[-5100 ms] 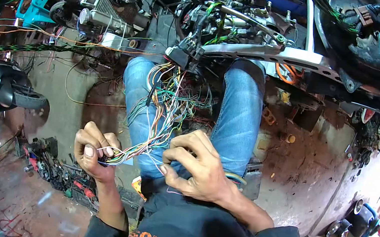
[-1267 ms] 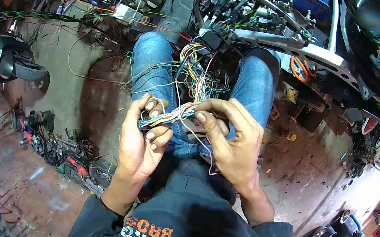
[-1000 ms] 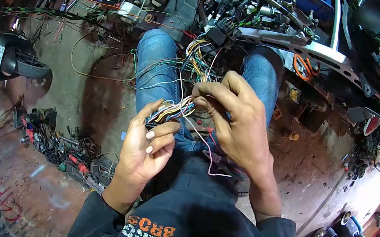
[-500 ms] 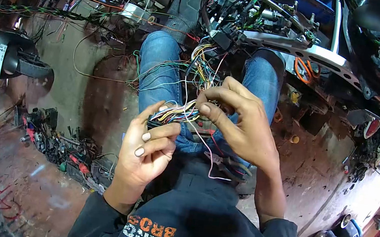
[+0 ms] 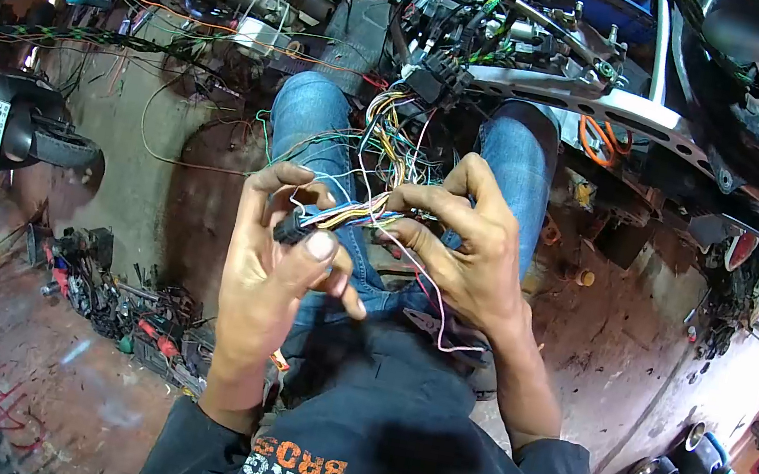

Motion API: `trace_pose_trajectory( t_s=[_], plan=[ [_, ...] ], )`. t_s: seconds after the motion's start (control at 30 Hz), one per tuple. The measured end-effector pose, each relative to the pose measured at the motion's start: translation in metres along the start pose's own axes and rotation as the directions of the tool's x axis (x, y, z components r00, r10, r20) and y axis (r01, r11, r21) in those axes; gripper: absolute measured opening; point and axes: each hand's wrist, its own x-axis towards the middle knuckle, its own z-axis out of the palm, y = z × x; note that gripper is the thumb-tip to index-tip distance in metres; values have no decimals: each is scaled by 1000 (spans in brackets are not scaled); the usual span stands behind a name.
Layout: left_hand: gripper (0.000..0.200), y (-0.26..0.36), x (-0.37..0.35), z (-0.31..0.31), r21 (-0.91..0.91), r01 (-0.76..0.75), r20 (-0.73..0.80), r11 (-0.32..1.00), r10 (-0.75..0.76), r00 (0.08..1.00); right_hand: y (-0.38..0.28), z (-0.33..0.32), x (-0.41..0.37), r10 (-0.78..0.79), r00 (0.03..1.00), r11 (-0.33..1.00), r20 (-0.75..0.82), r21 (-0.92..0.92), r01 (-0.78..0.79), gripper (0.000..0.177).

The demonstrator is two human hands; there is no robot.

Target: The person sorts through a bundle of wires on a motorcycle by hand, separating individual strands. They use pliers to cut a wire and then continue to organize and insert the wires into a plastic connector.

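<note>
In the head view my left hand (image 5: 262, 282) grips a black wire connector (image 5: 291, 230) between thumb and fingers. A bundle of multicoloured wires (image 5: 342, 217) runs out of the connector toward my right hand (image 5: 472, 258). The thumb and index finger of that hand are pinched on the wires a short way from the connector. One loose pale wire (image 5: 438, 298) passes by the right fingertips and hangs down over my lap. Beyond my hands the wiring harness (image 5: 386, 132) continues up between my knees to black parts on the motorcycle frame.
A silver frame rail (image 5: 596, 103) crosses ahead, with orange-handled scissors (image 5: 604, 143) near it. Loose tools and parts (image 5: 123, 309) lie on the floor at left. A black headlight assembly (image 5: 3, 125) stands farther left. Long thin wires (image 5: 175, 13) stretch across the upper left.
My left hand has turned, bringing its thumb in front, and the connector has shifted slightly left and tilted. The right hand keeps its pinch on the wires. The loose pale wire has swung right.
</note>
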Motion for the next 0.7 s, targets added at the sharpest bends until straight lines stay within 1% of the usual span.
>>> trace_pose_trajectory(
  t_s=[0.1, 0.13, 0.23, 0.27, 0.37, 0.4, 0.5, 0.53, 0.63, 0.67, 0.7],
  plan=[
    [26, -14, 3, -13, 287, -101, 29, 953, 96, 995, -3, -8, 5, 73, 994, 996, 82, 44, -76, 28],
    [24, -16, 5, -14, 290, -110, -2, 951, 116, 993, -5, -11, 6, 127, 983, 988, 129, 74, -137, 26],
    [22, -11, 9, -16, 179, -3, -67, 984, 16, 998, -7, -13, 6, 173, 964, 964, 200, 168, -207, 22],
    [23, -13, 11, -12, 198, 19, -102, 980, 2, 995, -7, -14, 6, 190, 954, 947, 230, 214, -240, 20],
    [23, -7, 11, -16, 12, 170, -34, 985, -170, 985, 3, -13, 6, 173, 957, 941, 231, 247, -230, 20],
    [24, -6, 12, -16, 0, 207, -41, 978, -207, 978, 4, -13, 5, 170, 954, 929, 246, 284, -238, 23],
    [26, -6, 14, -19, -79, 283, -20, 956, -285, 958, 6, -16, 5, 198, 934, 923, 296, 265, -280, 25],
    [30, -6, 13, -19, -57, 301, -30, 952, -303, 953, 6, -18, 5, 169, 933, 933, 318, 253, -255, 27],
    [32, -3, 13, -11, -53, 283, -89, 958, -287, 954, 1, -21, 5, 189, 903, 872, 385, 357, -335, 25],
    [33, -3, 13, -13, -67, 288, -66, 955, -292, 954, 3, -25, 5, 126, 910, 906, 396, 327, -268, 22],
    [33, -4, 13, -13, -60, 270, -41, 961, -273, 961, 4, -28, 6, 114, 904, 903, 411, 336, -267, 22]
  ],
)
